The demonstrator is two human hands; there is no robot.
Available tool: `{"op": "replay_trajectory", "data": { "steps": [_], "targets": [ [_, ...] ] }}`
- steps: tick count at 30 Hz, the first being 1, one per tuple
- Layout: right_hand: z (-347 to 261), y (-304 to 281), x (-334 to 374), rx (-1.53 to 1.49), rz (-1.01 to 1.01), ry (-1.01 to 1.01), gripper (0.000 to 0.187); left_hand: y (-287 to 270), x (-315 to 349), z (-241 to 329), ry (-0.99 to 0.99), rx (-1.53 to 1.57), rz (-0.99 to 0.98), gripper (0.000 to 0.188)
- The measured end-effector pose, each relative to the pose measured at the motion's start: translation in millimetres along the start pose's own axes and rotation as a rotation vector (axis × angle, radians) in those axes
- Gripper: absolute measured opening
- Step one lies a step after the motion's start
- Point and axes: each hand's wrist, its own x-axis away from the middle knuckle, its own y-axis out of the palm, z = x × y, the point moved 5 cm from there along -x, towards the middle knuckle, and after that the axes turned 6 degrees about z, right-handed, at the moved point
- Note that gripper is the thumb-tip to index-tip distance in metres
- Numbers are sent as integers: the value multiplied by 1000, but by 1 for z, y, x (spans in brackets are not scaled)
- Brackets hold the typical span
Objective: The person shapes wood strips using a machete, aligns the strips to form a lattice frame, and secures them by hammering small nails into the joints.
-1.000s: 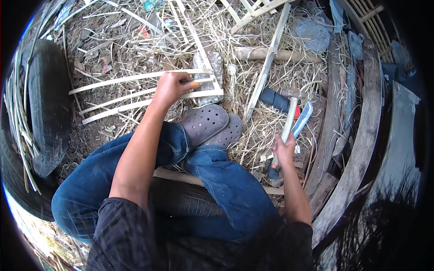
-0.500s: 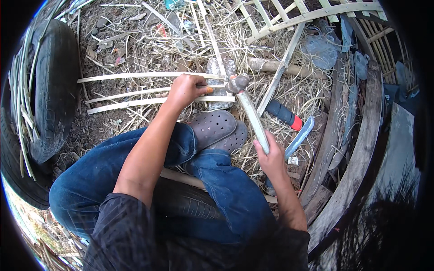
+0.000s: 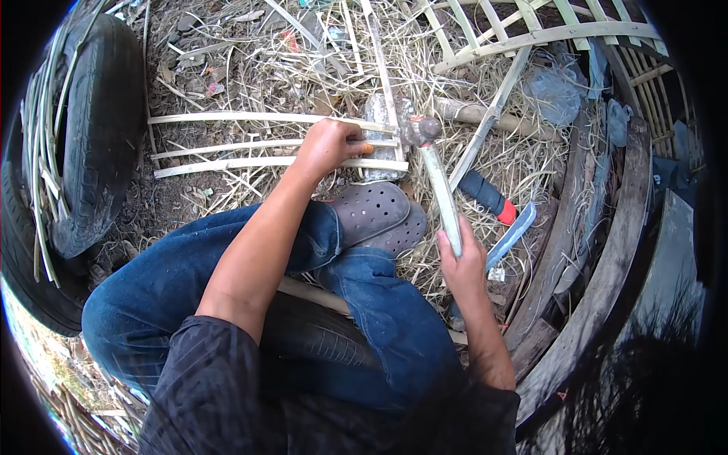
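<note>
My left hand [image 3: 327, 149] is closed on the middle bamboo strip [image 3: 243, 147], close to its right end; a small orange patch shows at the fingertips. One pale strip [image 3: 227, 117] runs above it and another strip [image 3: 220, 166] below. Their right ends meet a crosswise bamboo strip [image 3: 383, 68] over a grey stone block [image 3: 377, 168]. My right hand [image 3: 464, 260] grips a hammer [image 3: 440, 186] low on its pale handle. The hammer's rounded metal head [image 3: 422, 131] is just right of the joined ends; whether it touches them I cannot tell.
A blade with a blue-white face [image 3: 512, 235] and a dark handle with a red band [image 3: 485, 195] lie right of my shoes [image 3: 375, 212]. Old tyres [image 3: 98, 136] stand at left, weathered planks [image 3: 607, 280] at right. A woven bamboo lattice [image 3: 546, 36] is at the far right.
The whole view has shifted, so the scene sits farther right and slightly higher. The hammer head is a little farther right of the strip ends. Both hands keep their grips.
</note>
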Motion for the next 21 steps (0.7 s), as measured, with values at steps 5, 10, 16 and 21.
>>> {"op": "replay_trajectory", "data": {
  "steps": [5,10,16,21],
  "targets": [
    [-1,7,-4,144,-125,20,41,0,0,-1,-4,26,-8,28],
    [9,11,5,54,-30,-7,39,4,2,4,36,-1,19,31],
    [23,12,5,-106,22,144,36,2,5,12,124,-63,77,30],
    [46,18,6,-173,48,220,35,0,14,20,276,-154,105,32]
  ]
}}
